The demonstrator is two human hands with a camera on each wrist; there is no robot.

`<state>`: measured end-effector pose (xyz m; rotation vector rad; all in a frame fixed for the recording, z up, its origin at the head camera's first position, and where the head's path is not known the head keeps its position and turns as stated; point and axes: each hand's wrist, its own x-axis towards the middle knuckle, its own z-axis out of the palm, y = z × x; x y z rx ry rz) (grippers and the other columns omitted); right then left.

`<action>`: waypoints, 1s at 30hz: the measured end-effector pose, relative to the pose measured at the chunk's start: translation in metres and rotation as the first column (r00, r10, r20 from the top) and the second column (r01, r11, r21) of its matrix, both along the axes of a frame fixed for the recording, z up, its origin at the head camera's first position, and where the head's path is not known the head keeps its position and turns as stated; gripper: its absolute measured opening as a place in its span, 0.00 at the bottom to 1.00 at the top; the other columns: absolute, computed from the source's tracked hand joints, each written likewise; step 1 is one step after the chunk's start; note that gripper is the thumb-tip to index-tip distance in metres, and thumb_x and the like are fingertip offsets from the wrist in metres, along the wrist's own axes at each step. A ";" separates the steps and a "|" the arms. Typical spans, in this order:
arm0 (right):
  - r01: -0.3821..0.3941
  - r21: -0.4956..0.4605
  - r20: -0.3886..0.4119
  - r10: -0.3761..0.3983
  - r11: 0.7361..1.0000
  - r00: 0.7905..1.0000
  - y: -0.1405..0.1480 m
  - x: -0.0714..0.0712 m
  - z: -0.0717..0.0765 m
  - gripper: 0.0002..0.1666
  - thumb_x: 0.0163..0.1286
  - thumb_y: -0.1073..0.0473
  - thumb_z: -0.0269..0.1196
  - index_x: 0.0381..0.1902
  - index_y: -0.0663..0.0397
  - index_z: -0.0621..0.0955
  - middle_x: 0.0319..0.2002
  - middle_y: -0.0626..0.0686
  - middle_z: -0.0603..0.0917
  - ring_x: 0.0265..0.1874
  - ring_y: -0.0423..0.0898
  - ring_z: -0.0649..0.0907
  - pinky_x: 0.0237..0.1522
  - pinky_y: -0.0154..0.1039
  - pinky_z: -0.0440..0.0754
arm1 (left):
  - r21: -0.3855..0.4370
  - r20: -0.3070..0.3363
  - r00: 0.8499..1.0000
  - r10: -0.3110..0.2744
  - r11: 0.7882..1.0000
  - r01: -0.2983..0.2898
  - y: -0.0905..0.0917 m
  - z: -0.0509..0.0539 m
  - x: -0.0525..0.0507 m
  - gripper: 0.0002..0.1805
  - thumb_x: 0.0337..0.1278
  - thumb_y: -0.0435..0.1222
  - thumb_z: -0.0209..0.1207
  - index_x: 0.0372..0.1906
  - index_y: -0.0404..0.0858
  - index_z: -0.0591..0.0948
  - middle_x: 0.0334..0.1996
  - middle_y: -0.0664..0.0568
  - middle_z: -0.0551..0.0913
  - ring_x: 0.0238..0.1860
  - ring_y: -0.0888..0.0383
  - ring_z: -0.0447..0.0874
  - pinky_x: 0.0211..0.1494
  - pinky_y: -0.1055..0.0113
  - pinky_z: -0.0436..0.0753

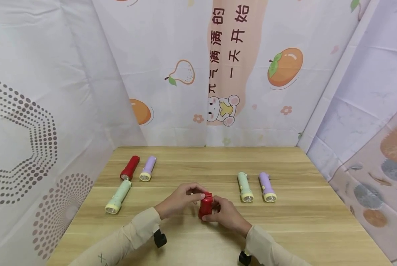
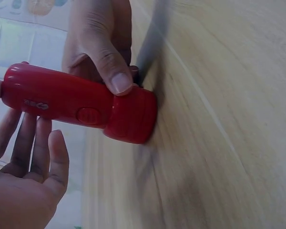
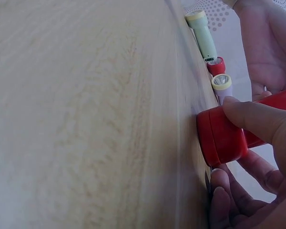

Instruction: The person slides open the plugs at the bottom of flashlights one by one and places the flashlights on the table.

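The left hand [image 1: 179, 199] pinches the tail of a red flashlight [image 1: 205, 208] while the right hand [image 1: 229, 215] grips its head, some fingers hidden behind it, its down-facing lens out of sight.

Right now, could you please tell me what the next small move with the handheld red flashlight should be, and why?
I would probably lower the red flashlight gently until its head sits flat on the table: it is nearly upright with that wide head downward, the right hand has its grip there, the left hand holds the tail, and contact with the table is unclear.
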<state>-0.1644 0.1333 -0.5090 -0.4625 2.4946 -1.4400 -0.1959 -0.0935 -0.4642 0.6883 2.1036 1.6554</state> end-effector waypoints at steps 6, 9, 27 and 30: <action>0.001 0.009 -0.005 -0.001 1.000 1.000 0.000 0.001 0.002 0.25 0.56 0.50 0.80 0.47 0.52 0.82 0.36 0.47 0.84 0.35 0.45 0.79 0.36 0.37 0.76 | 0.002 -0.003 1.000 -0.002 1.000 0.002 0.001 0.002 0.001 0.12 0.73 0.41 0.62 0.54 0.42 0.85 0.53 0.52 0.85 0.48 0.53 0.82 0.51 0.51 0.84; 0.004 0.010 0.013 -0.004 1.000 1.000 0.000 0.002 0.003 0.26 0.56 0.50 0.81 0.48 0.52 0.82 0.37 0.47 0.84 0.36 0.46 0.79 0.37 0.37 0.76 | -0.001 0.005 1.000 -0.004 1.000 0.004 0.001 0.002 0.002 0.12 0.73 0.40 0.62 0.54 0.41 0.85 0.53 0.52 0.85 0.48 0.54 0.82 0.49 0.55 0.84; -0.002 -0.012 0.023 0.003 1.000 1.000 0.000 0.002 0.006 0.27 0.56 0.53 0.80 0.49 0.55 0.82 0.38 0.50 0.84 0.37 0.48 0.78 0.38 0.39 0.74 | 0.049 0.109 0.993 -0.034 0.998 0.029 0.004 0.010 -0.004 0.11 0.69 0.37 0.65 0.51 0.37 0.84 0.50 0.49 0.84 0.47 0.53 0.80 0.51 0.45 0.83; -0.004 -0.012 0.024 0.004 1.000 1.000 0.000 0.002 0.006 0.27 0.56 0.53 0.80 0.50 0.55 0.82 0.38 0.50 0.84 0.37 0.48 0.78 0.38 0.39 0.74 | 0.062 0.113 0.993 -0.036 0.998 0.029 0.005 0.010 -0.004 0.11 0.69 0.36 0.65 0.51 0.36 0.84 0.50 0.48 0.85 0.47 0.53 0.81 0.49 0.47 0.84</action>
